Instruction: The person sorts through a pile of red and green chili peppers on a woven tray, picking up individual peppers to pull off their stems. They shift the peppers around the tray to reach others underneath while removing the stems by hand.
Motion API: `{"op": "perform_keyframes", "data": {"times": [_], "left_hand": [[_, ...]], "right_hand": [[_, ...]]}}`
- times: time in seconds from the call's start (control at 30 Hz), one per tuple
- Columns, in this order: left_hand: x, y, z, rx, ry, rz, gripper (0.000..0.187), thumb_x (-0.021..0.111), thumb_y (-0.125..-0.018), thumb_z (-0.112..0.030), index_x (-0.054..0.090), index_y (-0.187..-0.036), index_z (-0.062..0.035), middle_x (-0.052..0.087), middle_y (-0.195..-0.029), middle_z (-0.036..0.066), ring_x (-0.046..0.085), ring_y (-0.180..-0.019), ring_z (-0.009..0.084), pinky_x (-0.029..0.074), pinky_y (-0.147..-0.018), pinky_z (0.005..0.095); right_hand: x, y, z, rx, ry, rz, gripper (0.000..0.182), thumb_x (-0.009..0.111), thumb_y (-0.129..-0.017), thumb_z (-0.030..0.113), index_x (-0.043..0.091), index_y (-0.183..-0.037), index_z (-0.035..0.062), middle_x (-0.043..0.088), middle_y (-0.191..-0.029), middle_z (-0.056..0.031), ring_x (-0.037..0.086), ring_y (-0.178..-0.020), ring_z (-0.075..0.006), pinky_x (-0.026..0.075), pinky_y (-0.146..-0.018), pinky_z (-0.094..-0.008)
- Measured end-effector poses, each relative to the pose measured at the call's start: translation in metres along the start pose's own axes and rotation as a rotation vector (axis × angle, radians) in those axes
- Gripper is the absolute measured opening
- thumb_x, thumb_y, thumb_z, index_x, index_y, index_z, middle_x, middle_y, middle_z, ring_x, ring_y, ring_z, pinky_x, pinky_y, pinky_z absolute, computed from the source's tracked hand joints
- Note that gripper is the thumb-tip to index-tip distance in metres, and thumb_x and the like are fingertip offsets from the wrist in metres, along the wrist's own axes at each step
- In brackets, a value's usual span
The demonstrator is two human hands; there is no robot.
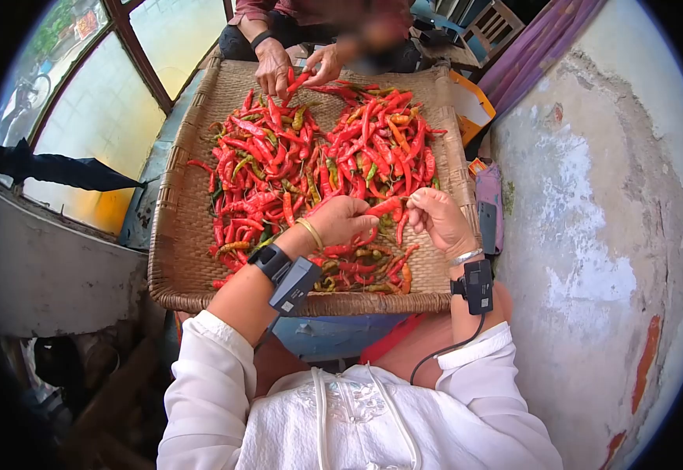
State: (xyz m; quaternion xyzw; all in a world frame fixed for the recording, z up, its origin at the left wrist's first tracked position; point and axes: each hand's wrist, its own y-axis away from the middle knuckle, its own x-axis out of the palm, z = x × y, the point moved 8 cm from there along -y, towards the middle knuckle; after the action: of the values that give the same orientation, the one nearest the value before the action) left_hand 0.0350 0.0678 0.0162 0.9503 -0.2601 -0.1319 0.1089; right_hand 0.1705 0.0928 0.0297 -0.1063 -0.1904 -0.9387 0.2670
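Observation:
My left hand [338,222] is closed around a red chili pepper [383,207], whose free end points right. Close to that end, my right hand [441,221] has its thumb and fingertips pinched together; whatever is between them is too small to make out. Both hands are above the near part of a shallow woven bamboo tray [178,254]. Beneath and beyond them lies a heap of chili peppers [267,176], mostly red, with some green and orange ones mixed in.
Across the tray, another person's hands [274,66] hold a red chili pepper. A dark folded umbrella [75,171] lies by the window at left. A worn plaster wall [592,211] stands on the right, with a purple bag [489,192] beside the tray.

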Motion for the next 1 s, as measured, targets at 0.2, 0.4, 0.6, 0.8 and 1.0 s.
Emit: {"op": "perform_keyframes", "data": {"times": [0.2,0.4,0.6,0.8,1.0], "left_hand": [[-0.078,-0.004,0.020,0.145,0.593,-0.377,0.023,0.050,-0.086,-0.026,0.054,-0.083,-0.0041,0.059,-0.069,0.003,0.049,-0.048,0.0051,0.040,-0.042,0.0200],[-0.116,0.010,0.044,0.284,1.044,-0.812,0.031,0.050,-0.086,-0.030,0.050,-0.100,-0.0022,0.058,-0.088,0.008,0.055,-0.052,0.0085,0.045,-0.045,0.0205],[-0.095,0.001,0.037,0.233,0.750,-0.663,0.029,0.053,-0.084,-0.023,0.052,-0.105,-0.0035,0.061,-0.082,0.005,0.053,-0.051,0.0060,0.044,-0.046,0.0186],[-0.052,-0.008,0.028,0.138,0.439,-0.429,0.017,0.053,-0.084,-0.013,0.058,-0.097,-0.0028,0.061,-0.074,0.001,0.050,-0.055,0.0043,0.043,-0.050,0.0187],[-0.042,0.008,-0.014,0.341,-0.197,-0.520,0.027,0.058,-0.077,-0.009,0.056,-0.103,-0.0060,0.059,-0.087,0.006,0.055,-0.062,0.0139,0.046,-0.057,0.0263]], "right_hand": [[-0.037,-0.005,0.008,-0.086,0.239,-0.419,0.015,0.053,-0.083,0.019,0.057,-0.083,0.0043,0.056,-0.066,-0.0006,0.051,-0.052,-0.0058,0.041,-0.046,-0.0178],[-0.038,-0.028,0.014,-0.062,0.516,-0.467,0.024,0.055,-0.079,0.015,0.057,-0.098,0.0006,0.057,-0.079,-0.0022,0.053,-0.063,-0.0087,0.044,-0.056,-0.0224],[-0.054,-0.063,-0.005,-0.279,1.056,-0.433,0.036,0.064,-0.067,0.021,0.060,-0.096,0.0002,0.057,-0.086,-0.0130,0.059,-0.066,-0.0224,0.048,-0.065,-0.0306],[-0.051,-0.044,-0.012,-0.011,0.223,-0.550,0.007,0.057,-0.077,0.009,0.057,-0.082,0.0052,0.053,-0.063,0.0030,0.044,-0.046,-0.0021,0.033,-0.037,-0.0166],[-0.005,-0.023,-0.001,-0.077,-0.042,-0.425,0.009,0.058,-0.074,0.003,0.053,-0.081,0.0064,0.052,-0.061,0.0020,0.043,-0.044,-0.0034,0.031,-0.036,-0.0157]]}}
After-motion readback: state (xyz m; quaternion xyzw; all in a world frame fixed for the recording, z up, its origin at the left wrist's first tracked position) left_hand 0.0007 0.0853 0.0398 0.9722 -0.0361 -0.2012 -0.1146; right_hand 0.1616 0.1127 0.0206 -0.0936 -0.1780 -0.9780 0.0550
